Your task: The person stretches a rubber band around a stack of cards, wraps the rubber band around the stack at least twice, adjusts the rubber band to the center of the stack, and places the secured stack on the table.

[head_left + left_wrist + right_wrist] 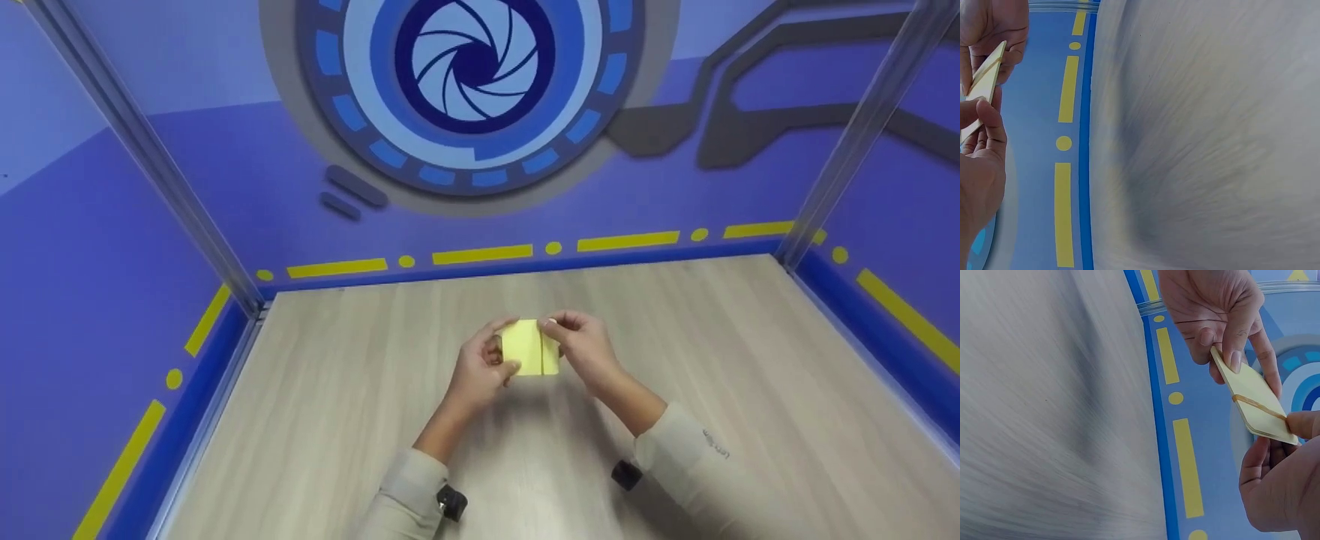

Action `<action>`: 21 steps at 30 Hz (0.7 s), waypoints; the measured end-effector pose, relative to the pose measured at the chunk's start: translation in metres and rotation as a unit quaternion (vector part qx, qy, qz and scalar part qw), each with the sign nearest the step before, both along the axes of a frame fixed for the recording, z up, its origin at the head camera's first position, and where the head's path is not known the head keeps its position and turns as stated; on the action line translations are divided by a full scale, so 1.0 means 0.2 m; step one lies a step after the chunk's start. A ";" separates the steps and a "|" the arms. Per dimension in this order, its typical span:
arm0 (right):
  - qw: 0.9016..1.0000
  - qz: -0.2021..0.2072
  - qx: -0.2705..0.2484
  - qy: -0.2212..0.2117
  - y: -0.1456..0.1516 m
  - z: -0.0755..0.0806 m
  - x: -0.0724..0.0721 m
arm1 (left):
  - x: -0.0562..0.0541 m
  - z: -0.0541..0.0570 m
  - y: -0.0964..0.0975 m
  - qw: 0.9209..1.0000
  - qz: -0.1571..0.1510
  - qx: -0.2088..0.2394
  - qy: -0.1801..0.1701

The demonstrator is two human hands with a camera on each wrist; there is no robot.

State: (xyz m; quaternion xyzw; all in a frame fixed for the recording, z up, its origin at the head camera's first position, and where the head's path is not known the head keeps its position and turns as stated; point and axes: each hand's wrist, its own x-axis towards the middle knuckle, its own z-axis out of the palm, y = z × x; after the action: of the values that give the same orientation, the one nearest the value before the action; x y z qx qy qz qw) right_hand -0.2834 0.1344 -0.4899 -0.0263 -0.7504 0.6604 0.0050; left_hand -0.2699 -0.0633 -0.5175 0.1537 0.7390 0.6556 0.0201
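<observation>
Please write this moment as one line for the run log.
left hand: holds yellow pad | right hand: pinches yellow pad near rubber band | rubber band: around yellow pad | yellow pad: above table

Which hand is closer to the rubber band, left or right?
Right. The right hand pinches the yellow pad right by one end of the rubber band; the left hand holds the pad's opposite side, farther from it.

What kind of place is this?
Likely a purpose-built booth or workstation, though its exact use can't be confirmed. Graphic-printed blue and purple walls meet at metal corner posts, closing in a wood-grain tabletop.
</observation>
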 end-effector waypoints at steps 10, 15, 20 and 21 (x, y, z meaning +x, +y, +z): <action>1.000 0.020 0.020 0.014 -0.02 0.01 0.00 | 0.00 0.00 -0.01 0.999 -0.022 -0.005 0.023; 0.999 0.024 0.023 0.020 -0.02 0.02 -0.01 | 0.01 0.01 0.00 0.999 -0.017 -0.005 0.027; 0.999 0.029 0.012 0.008 -0.01 0.02 -0.01 | 0.00 0.01 0.00 1.000 -0.008 -0.007 0.016; 0.999 0.032 0.010 0.007 -0.01 0.02 -0.01 | 0.00 0.01 0.00 1.000 -0.005 -0.006 0.013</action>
State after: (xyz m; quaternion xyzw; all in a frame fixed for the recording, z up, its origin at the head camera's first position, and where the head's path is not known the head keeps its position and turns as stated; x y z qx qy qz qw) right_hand -0.2860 0.1317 -0.4855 0.0023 -0.7573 0.6529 -0.0103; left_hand -0.2696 -0.0633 -0.5162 0.1653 0.7424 0.6491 0.0148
